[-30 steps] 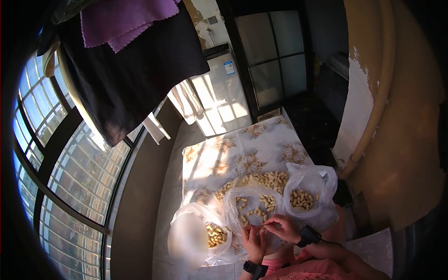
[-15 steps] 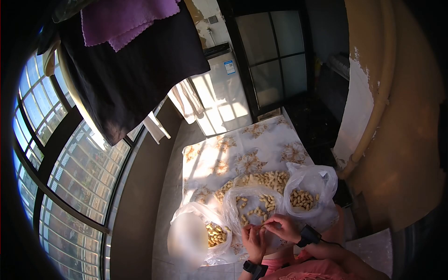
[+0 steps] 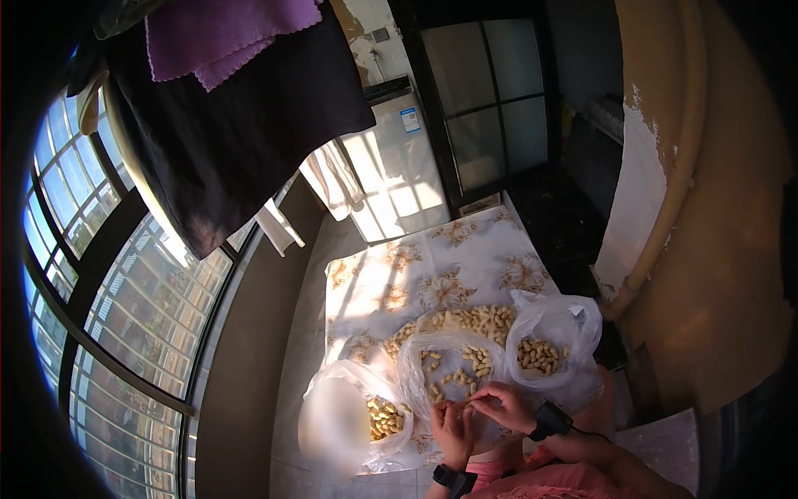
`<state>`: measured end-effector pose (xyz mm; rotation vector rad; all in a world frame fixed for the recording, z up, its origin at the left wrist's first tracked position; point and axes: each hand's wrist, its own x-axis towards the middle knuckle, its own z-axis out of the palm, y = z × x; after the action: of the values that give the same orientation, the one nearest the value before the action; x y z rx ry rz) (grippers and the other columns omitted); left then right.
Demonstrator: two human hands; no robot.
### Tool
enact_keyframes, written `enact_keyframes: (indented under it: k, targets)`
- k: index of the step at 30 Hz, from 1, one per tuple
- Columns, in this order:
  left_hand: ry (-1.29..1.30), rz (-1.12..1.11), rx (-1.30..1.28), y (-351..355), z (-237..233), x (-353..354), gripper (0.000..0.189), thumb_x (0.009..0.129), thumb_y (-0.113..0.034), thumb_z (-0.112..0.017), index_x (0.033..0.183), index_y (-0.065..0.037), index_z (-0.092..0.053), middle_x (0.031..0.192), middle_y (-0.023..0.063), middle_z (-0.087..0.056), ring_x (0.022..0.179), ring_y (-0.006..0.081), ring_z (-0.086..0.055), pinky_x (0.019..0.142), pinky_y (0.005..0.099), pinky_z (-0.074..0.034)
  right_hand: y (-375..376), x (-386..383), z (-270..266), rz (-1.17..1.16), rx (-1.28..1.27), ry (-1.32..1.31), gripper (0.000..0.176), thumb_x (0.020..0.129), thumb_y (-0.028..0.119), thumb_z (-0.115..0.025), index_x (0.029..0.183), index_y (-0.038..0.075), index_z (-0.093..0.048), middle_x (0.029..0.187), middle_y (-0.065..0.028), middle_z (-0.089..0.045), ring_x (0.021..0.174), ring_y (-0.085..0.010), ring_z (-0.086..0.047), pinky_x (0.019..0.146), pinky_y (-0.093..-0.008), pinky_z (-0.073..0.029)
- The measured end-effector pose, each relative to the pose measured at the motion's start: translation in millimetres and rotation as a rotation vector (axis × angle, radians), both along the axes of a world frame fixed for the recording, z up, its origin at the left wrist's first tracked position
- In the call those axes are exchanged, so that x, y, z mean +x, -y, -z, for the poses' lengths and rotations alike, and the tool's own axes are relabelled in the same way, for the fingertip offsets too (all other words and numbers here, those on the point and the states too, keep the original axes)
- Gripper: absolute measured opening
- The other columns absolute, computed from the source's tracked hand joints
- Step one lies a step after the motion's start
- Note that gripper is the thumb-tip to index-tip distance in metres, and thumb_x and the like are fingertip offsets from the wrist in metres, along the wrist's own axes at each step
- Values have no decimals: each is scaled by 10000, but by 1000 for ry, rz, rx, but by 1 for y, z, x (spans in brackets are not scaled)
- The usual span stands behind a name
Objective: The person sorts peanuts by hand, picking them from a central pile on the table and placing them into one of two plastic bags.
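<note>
My left hand point(image 3: 451, 431) and my right hand point(image 3: 504, 406) are close together at the table's near edge, fingers pinched; whatever is between them is too small to make out. Just beyond them a clear plastic bag point(image 3: 407, 366) lies open with peanuts point(image 3: 477, 359) spread inside. To the right, another open plastic bag point(image 3: 582, 320) holds peanuts point(image 3: 539, 355). A third bag point(image 3: 353, 374) on the left contains yellowish pieces point(image 3: 385, 418). Behind the middle bag lies a long heap of peanuts point(image 3: 478, 320).
A flowered cloth covers the table point(image 3: 440, 287). A blurred pale round shape point(image 3: 334, 424) overlaps the left bag. Dark and purple cloths point(image 3: 224, 37) hang at the upper left. A white appliance point(image 3: 399, 166) stands behind the table, and a barred window point(image 3: 141, 308) is on the left.
</note>
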<state>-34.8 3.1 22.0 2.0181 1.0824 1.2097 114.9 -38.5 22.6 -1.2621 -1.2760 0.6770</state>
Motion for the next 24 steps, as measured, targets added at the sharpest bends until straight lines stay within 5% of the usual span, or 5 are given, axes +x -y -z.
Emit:
enact_keyframes:
  k: [24]
  targets:
    - [-14, -5, 18, 0, 1, 0, 159, 879, -158, -709, 964, -27, -680, 980, 142, -541, 948, 313, -563, 832, 397, -460, 0, 0, 1, 1, -4, -16, 158, 911, 109, -704, 1030, 6, -693, 896, -76, -681, 792, -153, -690, 708, -272, -553]
